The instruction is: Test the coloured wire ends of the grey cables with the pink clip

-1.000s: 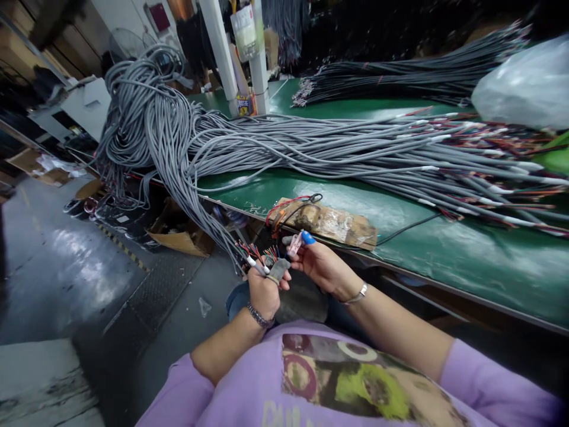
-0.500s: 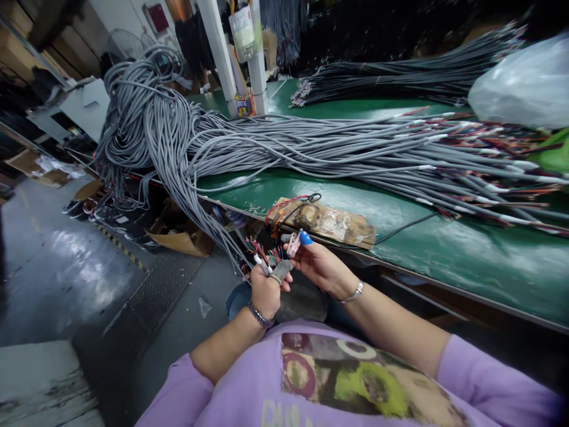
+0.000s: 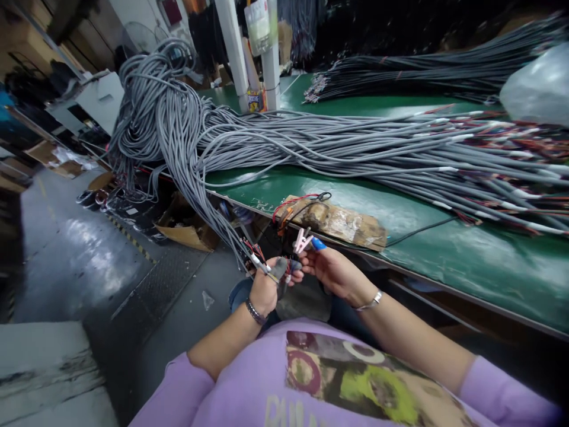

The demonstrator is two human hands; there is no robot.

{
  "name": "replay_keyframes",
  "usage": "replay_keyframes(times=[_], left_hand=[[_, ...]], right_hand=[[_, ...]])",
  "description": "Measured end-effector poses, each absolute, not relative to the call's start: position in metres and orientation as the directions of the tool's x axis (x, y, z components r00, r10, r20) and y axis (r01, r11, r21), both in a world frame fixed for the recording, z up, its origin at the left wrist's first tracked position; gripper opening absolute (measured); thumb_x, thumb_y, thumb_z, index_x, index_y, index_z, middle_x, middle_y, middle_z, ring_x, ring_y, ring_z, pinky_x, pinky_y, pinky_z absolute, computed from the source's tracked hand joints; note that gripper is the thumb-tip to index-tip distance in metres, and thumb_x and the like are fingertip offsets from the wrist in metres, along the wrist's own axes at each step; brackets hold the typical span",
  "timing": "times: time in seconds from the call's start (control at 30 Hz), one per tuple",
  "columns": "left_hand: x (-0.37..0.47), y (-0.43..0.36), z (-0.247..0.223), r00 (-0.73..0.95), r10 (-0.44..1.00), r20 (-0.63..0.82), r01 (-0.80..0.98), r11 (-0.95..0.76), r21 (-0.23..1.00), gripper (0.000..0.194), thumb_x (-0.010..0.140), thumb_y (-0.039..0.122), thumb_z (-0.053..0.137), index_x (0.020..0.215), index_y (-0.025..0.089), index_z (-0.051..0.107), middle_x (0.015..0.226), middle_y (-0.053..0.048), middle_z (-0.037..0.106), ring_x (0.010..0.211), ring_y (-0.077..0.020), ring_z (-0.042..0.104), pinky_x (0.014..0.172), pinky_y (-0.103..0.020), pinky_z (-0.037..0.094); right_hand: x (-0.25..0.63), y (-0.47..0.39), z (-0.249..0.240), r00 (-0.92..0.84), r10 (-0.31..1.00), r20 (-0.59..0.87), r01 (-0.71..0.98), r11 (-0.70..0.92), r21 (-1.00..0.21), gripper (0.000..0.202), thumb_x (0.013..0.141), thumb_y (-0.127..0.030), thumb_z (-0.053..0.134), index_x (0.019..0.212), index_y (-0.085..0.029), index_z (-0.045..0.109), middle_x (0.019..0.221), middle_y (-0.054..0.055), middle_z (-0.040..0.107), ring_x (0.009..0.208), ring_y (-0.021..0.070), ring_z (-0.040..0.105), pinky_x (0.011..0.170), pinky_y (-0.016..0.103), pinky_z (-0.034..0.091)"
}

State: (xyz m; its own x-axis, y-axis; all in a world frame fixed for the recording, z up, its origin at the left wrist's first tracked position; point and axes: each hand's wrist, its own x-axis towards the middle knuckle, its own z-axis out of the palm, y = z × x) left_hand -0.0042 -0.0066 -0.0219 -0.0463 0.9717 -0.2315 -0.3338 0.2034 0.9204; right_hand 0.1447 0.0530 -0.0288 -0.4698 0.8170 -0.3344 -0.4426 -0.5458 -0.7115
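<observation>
My left hand, with grey covering on its thumb, is closed around the ends of some grey cables that hang off the bench. Thin coloured wires fan out at their stripped ends. Just right of it, my right hand has its fingers pinched close to the left fingertips, with a blue cover on one digit; what sits between those fingers is too small to name. A pink clip shows at the right fingertips, in front of a worn wooden board on the bench edge.
A thick bundle of grey cables lies along the green bench. Behind it are black cables and a clear plastic bag. White posts rise from the bench. An open cardboard box stands below on the left.
The view has shifted, so the bench appears further right. The pink clip now shows more openly above the right fingertips, and the left fingers have wires between them near the right hand.
</observation>
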Motion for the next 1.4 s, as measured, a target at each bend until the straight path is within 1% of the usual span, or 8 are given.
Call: replay_keyframes(times=[0.13, 0.3, 0.43, 0.63, 0.83, 1.07, 1.2, 1.4], left_hand=[[-0.011, -0.005, -0.027, -0.024, 0.978, -0.207, -0.357, 0.185, 0.915, 0.048, 0.071, 0.06, 0.063, 0.08, 0.013, 0.068, 0.083, -0.012, 0.073, 0.066, -0.0173, 0.066, 0.054, -0.024, 0.045], [-0.016, -0.011, -0.03, 0.14, 0.95, -0.279, -0.143, 0.298, 0.944, 0.037, 0.075, 0.05, 0.06, 0.074, 0.013, 0.068, 0.07, -0.009, 0.072, 0.039, -0.0089, 0.053, 0.038, -0.019, 0.029], [-0.016, -0.017, -0.036, 0.223, 0.916, -0.334, 0.041, 0.334, 0.942, 0.024, 0.072, 0.035, 0.061, 0.06, 0.015, 0.065, 0.049, -0.003, 0.062, 0.03, -0.0064, 0.036, 0.034, -0.021, 0.024], [-0.019, -0.019, -0.03, 0.337, 0.876, -0.344, 0.216, 0.284, 0.934, 0.02, 0.07, 0.02, 0.06, 0.051, 0.014, 0.06, 0.041, 0.003, 0.05, 0.033, -0.0052, 0.035, 0.038, -0.02, 0.028], [-0.019, -0.026, -0.024, 0.261, 0.947, -0.186, 0.135, 0.155, 0.979, 0.014, 0.074, 0.028, 0.064, 0.074, 0.014, 0.06, 0.065, -0.001, 0.063, 0.055, -0.011, 0.058, 0.053, -0.021, 0.043], [-0.015, -0.03, -0.017, 0.226, 0.962, -0.151, 0.129, 0.124, 0.984, 0.036, 0.083, 0.042, 0.055, 0.058, 0.017, 0.048, 0.046, 0.005, 0.045, 0.042, -0.0058, 0.038, 0.045, -0.02, 0.032], [-0.015, -0.031, -0.017, 0.177, 0.955, -0.24, 0.021, 0.24, 0.97, 0.037, 0.086, 0.049, 0.048, 0.076, 0.016, 0.06, 0.042, 0.007, 0.041, 0.031, -0.0048, 0.029, 0.034, -0.02, 0.02], [-0.017, -0.03, -0.022, 0.069, 0.961, -0.267, -0.123, 0.273, 0.954, 0.039, 0.083, 0.053, 0.052, 0.08, 0.015, 0.06, 0.047, 0.005, 0.051, 0.033, -0.0063, 0.041, 0.035, -0.019, 0.027]], right_hand=[[0.146, 0.051, -0.029, -0.406, 0.86, -0.31, -0.319, -0.451, -0.834, 0.035, 0.067, -0.051, 0.075, 0.078, -0.018, 0.069, 0.076, 0.003, 0.067, 0.063, 0.0115, 0.056, 0.06, 0.024, 0.047], [0.144, 0.038, -0.013, -0.472, 0.87, -0.143, -0.096, -0.212, -0.973, 0.028, 0.067, -0.043, 0.076, 0.079, -0.019, 0.069, 0.069, 0.001, 0.064, 0.06, 0.0133, 0.055, 0.061, 0.027, 0.047], [0.139, 0.026, -0.005, -0.651, 0.749, -0.128, -0.07, -0.226, -0.972, 0.028, 0.072, -0.044, 0.072, 0.085, -0.02, 0.064, 0.07, -0.001, 0.062, 0.051, 0.0131, 0.057, 0.053, 0.029, 0.048], [0.138, 0.023, -0.007, -0.706, 0.685, -0.181, -0.015, -0.27, -0.963, 0.032, 0.067, -0.045, 0.075, 0.075, -0.017, 0.062, 0.068, 0.002, 0.065, 0.056, 0.0147, 0.06, 0.057, 0.028, 0.049], [0.147, 0.025, -0.012, -0.56, 0.795, -0.233, -0.073, -0.328, -0.942, 0.031, 0.061, -0.041, 0.081, 0.073, -0.017, 0.065, 0.061, -0.001, 0.06, 0.051, 0.0096, 0.049, 0.047, 0.023, 0.038], [0.138, 0.021, -0.026, -0.392, 0.848, -0.357, -0.213, -0.461, -0.861, 0.038, 0.054, -0.045, 0.083, 0.063, -0.017, 0.059, 0.051, -0.005, 0.048, 0.044, 0.0052, 0.034, 0.041, 0.021, 0.025], [0.138, 0.028, -0.031, -0.281, 0.858, -0.43, -0.403, -0.512, -0.759, 0.043, 0.053, -0.044, 0.083, 0.062, -0.018, 0.051, 0.051, -0.007, 0.043, 0.044, 0.0042, 0.031, 0.043, 0.019, 0.027], [0.146, 0.026, -0.025, -0.413, 0.826, -0.383, -0.37, -0.536, -0.759, 0.039, 0.058, -0.042, 0.081, 0.077, -0.016, 0.06, 0.062, -0.004, 0.05, 0.05, 0.0048, 0.037, 0.048, 0.02, 0.032]])
